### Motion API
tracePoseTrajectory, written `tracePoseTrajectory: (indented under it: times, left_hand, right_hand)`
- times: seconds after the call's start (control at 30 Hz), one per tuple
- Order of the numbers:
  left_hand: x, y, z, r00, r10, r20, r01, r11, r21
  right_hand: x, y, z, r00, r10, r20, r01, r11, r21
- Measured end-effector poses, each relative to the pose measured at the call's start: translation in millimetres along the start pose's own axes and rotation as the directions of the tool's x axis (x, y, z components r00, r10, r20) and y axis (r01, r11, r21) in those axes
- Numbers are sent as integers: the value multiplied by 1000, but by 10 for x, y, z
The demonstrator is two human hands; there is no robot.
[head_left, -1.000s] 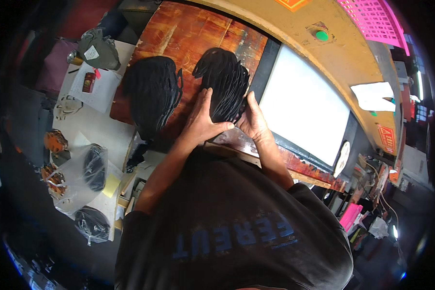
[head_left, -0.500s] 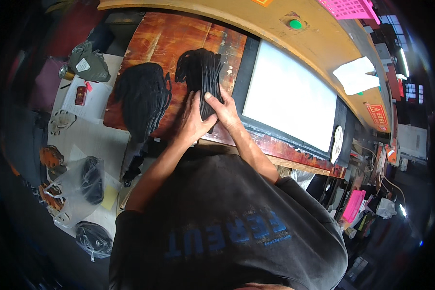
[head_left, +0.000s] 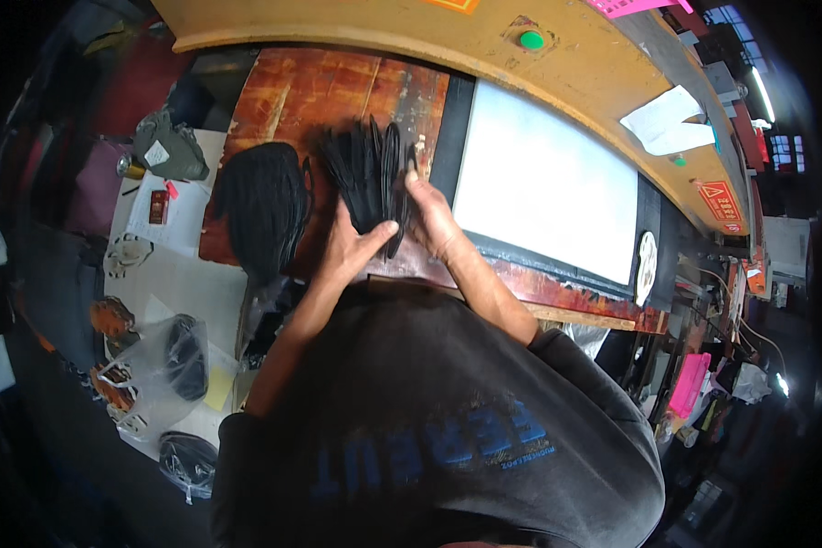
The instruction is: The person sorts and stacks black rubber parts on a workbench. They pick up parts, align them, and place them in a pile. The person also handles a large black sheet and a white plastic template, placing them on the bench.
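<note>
Both hands close on a fanned stack (head_left: pixel 367 173) of thin black pieces lying on the worn wooden bench (head_left: pixel 338 91): the left hand (head_left: pixel 349 251) grips its near edge from the left, thumb across the pieces, and the right hand (head_left: pixel 434 219) clasps its right side, fingertips on top. A second black pile (head_left: pixel 263 205) lies just left of the stack, and a white panel (head_left: pixel 543 183) sits to the right
</note>
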State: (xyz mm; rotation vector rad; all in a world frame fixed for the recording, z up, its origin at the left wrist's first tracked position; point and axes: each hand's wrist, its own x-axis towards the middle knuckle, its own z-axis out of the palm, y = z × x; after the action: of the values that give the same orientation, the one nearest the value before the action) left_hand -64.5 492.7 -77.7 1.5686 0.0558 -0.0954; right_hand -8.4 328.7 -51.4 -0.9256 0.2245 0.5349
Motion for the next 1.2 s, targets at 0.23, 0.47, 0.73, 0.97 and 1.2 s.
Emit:
tracePoseTrajectory:
  times: [0.23,0.47,0.73,0.97,1.2]
  left_hand:
    - [-29,-132,104,997,27,-79,-21,996,83]
    - [18,-195,-3,995,-47,-85,64,977,204]
    - [29,-168,81,997,-25,-78,42,972,230]
    - [79,-87,260,993,90,-81,-47,906,422]
    - [155,-33,298,995,-13,-103,39,968,247]
  right_hand:
    - [50,8,-155,998,69,-2,-69,997,36]
    - [-98,77,-313,996,85,10,-82,987,-137]
    - [-79,108,-332,995,-100,26,99,861,-500]
    - [-167,29,-379,990,-122,-75,59,827,-559]
    - [-121,112,-516,876,-474,-94,398,818,-415]
